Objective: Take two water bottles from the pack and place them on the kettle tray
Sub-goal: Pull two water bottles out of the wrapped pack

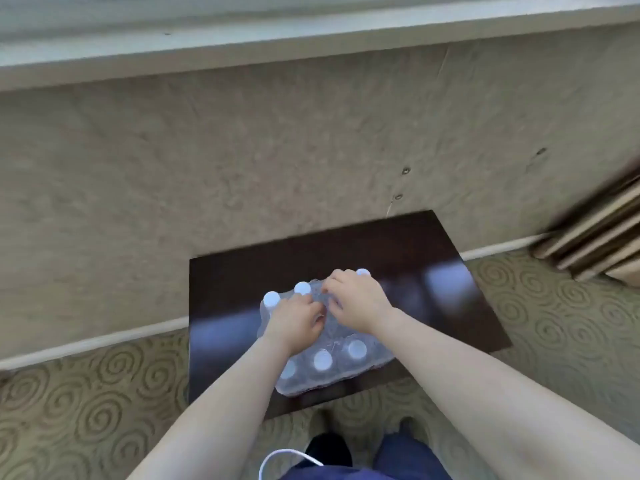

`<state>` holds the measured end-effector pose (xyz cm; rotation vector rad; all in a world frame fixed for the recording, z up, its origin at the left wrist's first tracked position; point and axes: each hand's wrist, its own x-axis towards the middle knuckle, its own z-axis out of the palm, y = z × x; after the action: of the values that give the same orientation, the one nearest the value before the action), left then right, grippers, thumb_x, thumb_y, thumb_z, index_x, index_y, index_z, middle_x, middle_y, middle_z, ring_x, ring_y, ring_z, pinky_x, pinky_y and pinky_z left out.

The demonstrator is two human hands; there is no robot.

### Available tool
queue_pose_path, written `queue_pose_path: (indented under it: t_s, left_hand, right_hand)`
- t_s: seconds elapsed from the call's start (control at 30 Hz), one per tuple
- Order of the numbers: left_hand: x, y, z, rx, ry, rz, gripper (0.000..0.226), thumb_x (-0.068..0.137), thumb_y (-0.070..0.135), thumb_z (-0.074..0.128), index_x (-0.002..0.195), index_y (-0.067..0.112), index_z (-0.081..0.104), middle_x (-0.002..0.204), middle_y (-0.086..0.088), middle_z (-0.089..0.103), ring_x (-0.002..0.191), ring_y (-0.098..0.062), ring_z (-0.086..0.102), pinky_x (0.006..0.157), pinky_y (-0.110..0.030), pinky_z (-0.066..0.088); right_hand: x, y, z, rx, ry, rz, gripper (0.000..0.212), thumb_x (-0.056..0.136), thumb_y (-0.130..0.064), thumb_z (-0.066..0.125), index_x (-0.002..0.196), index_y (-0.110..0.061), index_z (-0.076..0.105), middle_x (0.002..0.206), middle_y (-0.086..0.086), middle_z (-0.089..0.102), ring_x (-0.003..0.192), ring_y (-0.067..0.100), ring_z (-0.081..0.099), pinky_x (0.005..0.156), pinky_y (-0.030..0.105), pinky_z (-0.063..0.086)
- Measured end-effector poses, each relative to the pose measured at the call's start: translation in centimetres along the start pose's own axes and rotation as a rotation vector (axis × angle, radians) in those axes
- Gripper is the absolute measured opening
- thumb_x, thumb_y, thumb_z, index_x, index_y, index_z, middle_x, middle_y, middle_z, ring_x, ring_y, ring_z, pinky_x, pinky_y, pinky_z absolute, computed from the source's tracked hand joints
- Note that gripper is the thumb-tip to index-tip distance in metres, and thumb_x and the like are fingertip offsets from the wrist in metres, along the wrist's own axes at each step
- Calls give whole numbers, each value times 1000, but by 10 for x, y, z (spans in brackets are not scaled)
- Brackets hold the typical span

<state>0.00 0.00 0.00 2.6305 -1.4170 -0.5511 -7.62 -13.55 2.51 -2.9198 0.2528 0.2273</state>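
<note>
A dark brown, glossy table (398,258) stands with its far edge against a beige, textured wall (242,150), and pale window light reflects in soft patches on its top. A white baseboard (86,344) runs along the foot of the wall on both sides of the table. Below it lies an olive-tan carpet (86,417) patterned with large swirls. A pale ledge (311,32), blurred, crosses the top of the view above the wall. At the right edge hang folds of a tan curtain (595,237), blurred. A thin white cable (277,457) loops at the bottom centre, over dark blue clothing (401,459).
</note>
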Motion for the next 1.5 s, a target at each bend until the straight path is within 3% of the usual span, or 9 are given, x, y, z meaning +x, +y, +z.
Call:
queue_pose_path:
  t_s: [0.4, 0.6, 0.83, 0.93, 1.03, 1.23, 1.37, 1.43, 1.5]
  left_hand:
    - [-4, 0, 7, 186, -124, 50, 44, 93, 27, 46, 137, 23, 48, 121, -11, 56, 113, -29, 53, 87, -37, 37]
    - [2, 1, 6, 232, -164, 52, 38, 94, 28, 48, 131, 22, 46, 117, -11, 59, 108, -30, 59, 74, -34, 35]
    - [6, -5, -20, 161, -260, 136, 31, 89, 37, 51, 116, 24, 51, 101, -6, 66, 92, -28, 63, 67, -33, 37]
    - [6, -7, -40, 186, -194, 215, 24, 84, 43, 51, 102, 27, 53, 88, -1, 67, 79, -24, 58, 67, -34, 40]
    - [8, -4, -63, 167, -112, 261, 25, 81, 45, 55, 100, 28, 56, 89, -1, 68, 85, -25, 63, 70, -33, 41]
    - [13, 5, -133, -191, -117, 197, 22, 66, 40, 63, 82, 25, 61, 74, 3, 61, 75, -21, 56, 65, -33, 42]
    - [19, 12, -173, -508, -102, 204, 15, 63, 26, 63, 73, 16, 61, 65, 11, 52, 63, -8, 46, 60, -27, 37]
    - [22, 13, -184, -575, -83, 204, 16, 63, 22, 64, 73, 10, 61, 68, 7, 52, 66, -10, 46, 62, -28, 36]
    - [23, 12, -189, -652, -65, 187, 15, 63, 18, 63, 73, 7, 61, 71, 0, 52, 70, -14, 46, 65, -30, 36]
  right_hand:
    - [-30, -8, 52, 70, -79, 112, 39, 90, -24, 47, 129, -21, 52, 130, 2, 51, 119, 25, 47, 96, 38, 31]
    - [-37, -10, 62, 196, -66, 185, 45, 92, -21, 47, 137, -20, 47, 148, 8, 38, 135, 29, 38, 106, 40, 29]
    - [-39, -4, 56, 297, -92, 196, 53, 90, -27, 51, 143, -22, 41, 144, 4, 40, 134, 24, 39, 107, 38, 30]
    - [-41, -1, 51, 399, -89, 210, 56, 87, -32, 56, 141, -24, 44, 140, -1, 45, 129, 21, 45, 105, 36, 36]
    - [-40, 1, 48, 470, -83, 231, 61, 82, -34, 62, 140, -26, 45, 137, -5, 48, 123, 21, 49, 100, 35, 42]
    - [-38, 1, 44, 523, -103, 234, 77, 71, -42, 68, 142, -31, 39, 144, -3, 47, 131, 21, 45, 105, 38, 40]
    - [-37, -4, 33, 695, -96, 226, 88, 61, -52, 77, 138, -45, 34, 137, -18, 51, 129, 10, 47, 106, 35, 41]
    - [-36, -10, 27, 806, -64, 230, 85, 59, -56, 81, 132, -51, 36, 127, -31, 51, 124, 2, 48, 104, 31, 39]
    - [-34, -16, 24, 901, -22, 254, 84, 59, -56, 83, 130, -48, 39, 122, -27, 57, 119, 1, 54, 103, 31, 43]
